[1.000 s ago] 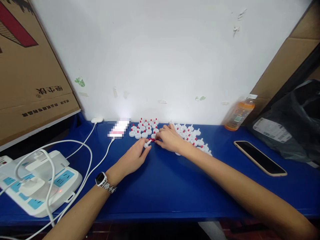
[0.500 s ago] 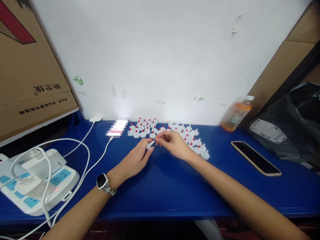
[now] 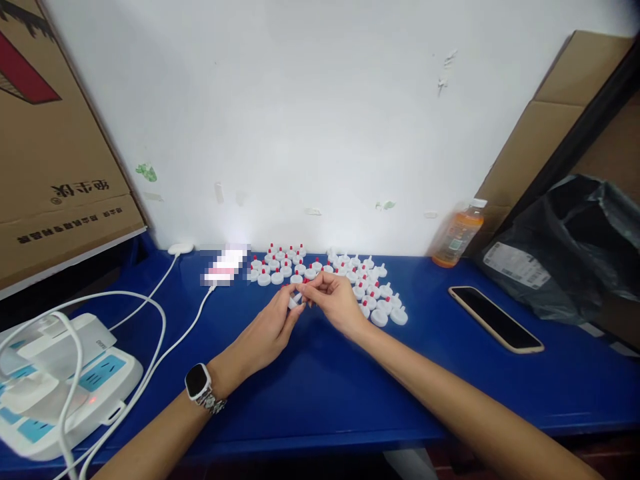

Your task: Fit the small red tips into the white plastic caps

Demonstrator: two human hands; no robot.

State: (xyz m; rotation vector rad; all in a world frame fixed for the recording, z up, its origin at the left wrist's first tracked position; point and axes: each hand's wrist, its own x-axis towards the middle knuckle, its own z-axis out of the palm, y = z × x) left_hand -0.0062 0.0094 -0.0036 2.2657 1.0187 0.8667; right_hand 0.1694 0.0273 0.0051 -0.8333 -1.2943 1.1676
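Note:
My left hand [image 3: 273,323] is closed around a white nozzle cap [image 3: 295,301], whose spout points up and to the right. The fingers of my right hand [image 3: 339,303] are pinched together at the spout's tip, touching or nearly touching the left fingers. A bit of red shows by these fingertips, but whatever the right fingers hold is mostly hidden. Behind the hands stand several white caps with red tips [image 3: 264,277]. To the right are more white caps with bare spouts [image 3: 399,315], mixed with red-tipped ones.
At the left lies a power strip [image 3: 125,373] with white cables, near a pixelated lit device [image 3: 226,263]. A phone [image 3: 495,320], an orange drink bottle [image 3: 459,233] and a dark plastic bag [image 3: 565,247] sit at the right. A white wall [image 3: 300,120] backs the blue table [image 3: 320,393].
My right hand has moved in against the spout held in my left hand, and its fingers now cover the tip. The whole view has shifted slightly.

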